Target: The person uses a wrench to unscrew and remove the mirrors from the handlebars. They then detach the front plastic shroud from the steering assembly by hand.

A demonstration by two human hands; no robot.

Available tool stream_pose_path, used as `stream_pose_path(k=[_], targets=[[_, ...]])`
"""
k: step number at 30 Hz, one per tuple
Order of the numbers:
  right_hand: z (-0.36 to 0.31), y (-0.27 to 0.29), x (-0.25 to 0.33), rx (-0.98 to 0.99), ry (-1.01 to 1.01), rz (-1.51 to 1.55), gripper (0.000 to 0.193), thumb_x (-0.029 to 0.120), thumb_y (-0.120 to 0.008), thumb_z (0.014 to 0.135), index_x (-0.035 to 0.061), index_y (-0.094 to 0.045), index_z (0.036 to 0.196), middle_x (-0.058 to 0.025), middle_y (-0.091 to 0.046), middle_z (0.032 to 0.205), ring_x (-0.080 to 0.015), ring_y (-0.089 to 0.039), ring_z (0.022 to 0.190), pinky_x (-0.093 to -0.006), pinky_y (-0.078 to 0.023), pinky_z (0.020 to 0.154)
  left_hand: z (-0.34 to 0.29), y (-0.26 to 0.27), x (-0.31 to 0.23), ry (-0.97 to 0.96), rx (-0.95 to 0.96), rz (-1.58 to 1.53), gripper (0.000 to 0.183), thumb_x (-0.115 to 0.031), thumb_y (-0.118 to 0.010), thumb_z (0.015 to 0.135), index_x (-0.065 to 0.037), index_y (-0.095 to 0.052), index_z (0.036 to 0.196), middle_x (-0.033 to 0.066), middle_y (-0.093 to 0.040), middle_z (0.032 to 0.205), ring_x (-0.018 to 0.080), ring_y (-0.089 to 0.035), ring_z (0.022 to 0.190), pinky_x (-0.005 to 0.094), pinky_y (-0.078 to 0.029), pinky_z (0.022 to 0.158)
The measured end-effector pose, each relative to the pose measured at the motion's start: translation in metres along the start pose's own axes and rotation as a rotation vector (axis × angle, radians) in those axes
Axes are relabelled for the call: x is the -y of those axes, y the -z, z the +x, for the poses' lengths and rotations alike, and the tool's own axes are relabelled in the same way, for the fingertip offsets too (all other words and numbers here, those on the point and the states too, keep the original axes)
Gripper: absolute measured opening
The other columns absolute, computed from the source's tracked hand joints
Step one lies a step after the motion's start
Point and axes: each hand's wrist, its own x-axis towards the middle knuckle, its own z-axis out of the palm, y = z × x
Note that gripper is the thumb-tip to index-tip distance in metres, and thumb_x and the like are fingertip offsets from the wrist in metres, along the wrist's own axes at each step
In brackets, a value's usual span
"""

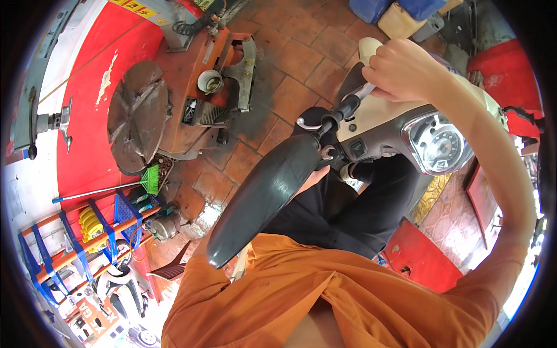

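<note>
My right hand [400,69] is closed in a fist round a silver metal shaft [365,91]; what kind of tool or part it is cannot be made out. The shaft runs down to a black jointed stem [339,114] beside the scooter's handlebar cover [371,127]. Below that stem hangs a black, teardrop-shaped rear-view mirror [261,200], its smooth back towards me. Behind the mirror, my left hand [314,178] shows only in part. Just above its fingers the jaw of an open-end wrench [328,153] sticks out, close to the handlebar; the fingers seem closed on it.
Right of my hands is the scooter's round speedometer [444,148]. A tyre-changing machine [185,110] with a round turntable [139,116] stands at the left. Plastic cans [399,22] sit at the top on the tiled floor [296,55]. Lower left are a green broom [150,179] and a rack [81,246].
</note>
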Motion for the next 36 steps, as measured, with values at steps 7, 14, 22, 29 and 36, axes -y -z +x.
stream_pose_path(k=[7,14,22,29,36], targets=[[0.012,-0.036,-0.010,-0.159,0.026,0.028,0.044,0.032,-0.062,0.090,0.0100,-0.062,0.051,-0.0072,-0.059,0.050,-0.0310,-0.060,0.050,-0.0396,-0.048,0.048,-0.003,0.002,-0.002,0.111,0.008,-0.168,0.031,-0.010,-0.081,0.066,-0.005,-0.060,0.089,0.0121,-0.060,0.084,0.0347,-0.060,0.079,0.0432,-0.047,0.070],[0.029,-0.042,-0.032,-0.130,0.247,0.080,0.043,0.031,-0.062,0.089,0.0094,-0.064,0.052,-0.0088,-0.057,0.049,-0.0322,-0.060,0.050,-0.0407,-0.049,0.048,0.000,0.014,-0.006,0.135,0.118,-0.017,0.029,-0.011,-0.083,0.066,-0.007,-0.062,0.086,0.0116,-0.062,0.081,0.0326,-0.062,0.075,0.0406,-0.049,0.064],[0.031,-0.033,-0.032,-0.083,0.290,0.143,0.044,0.031,-0.060,0.090,0.0074,-0.065,0.054,-0.0101,-0.054,0.048,-0.0340,-0.060,0.052,-0.0422,-0.050,0.050,0.007,0.023,-0.012,0.007,0.085,0.139,0.029,-0.017,-0.081,0.065,-0.007,-0.060,0.081,0.0089,-0.063,0.079,0.0315,-0.063,0.073,0.0405,-0.051,0.063],[0.022,-0.026,-0.037,-0.036,0.251,0.083,0.042,0.031,-0.059,0.091,0.0072,-0.067,0.058,-0.0115,-0.060,0.054,-0.0358,-0.063,0.056,-0.0438,-0.050,0.053,0.028,0.029,-0.010,-0.157,-0.030,0.162,0.030,-0.019,-0.082,0.063,-0.008,-0.060,0.079,0.0082,-0.063,0.078,0.0315,-0.064,0.072,0.0404,-0.053,0.063],[-0.021,-0.024,-0.041,-0.130,-0.126,0.011,0.044,0.034,-0.062,0.090,0.0069,-0.067,0.056,-0.0137,-0.060,0.054,-0.0339,-0.063,0.056,-0.0418,-0.047,0.053,0.083,0.055,-0.002,-0.393,-0.114,0.316,0.032,-0.026,-0.088,0.061,-0.009,-0.067,0.077,0.0002,-0.062,0.070,0.0201,-0.058,0.066,0.0332,-0.051,0.055]])
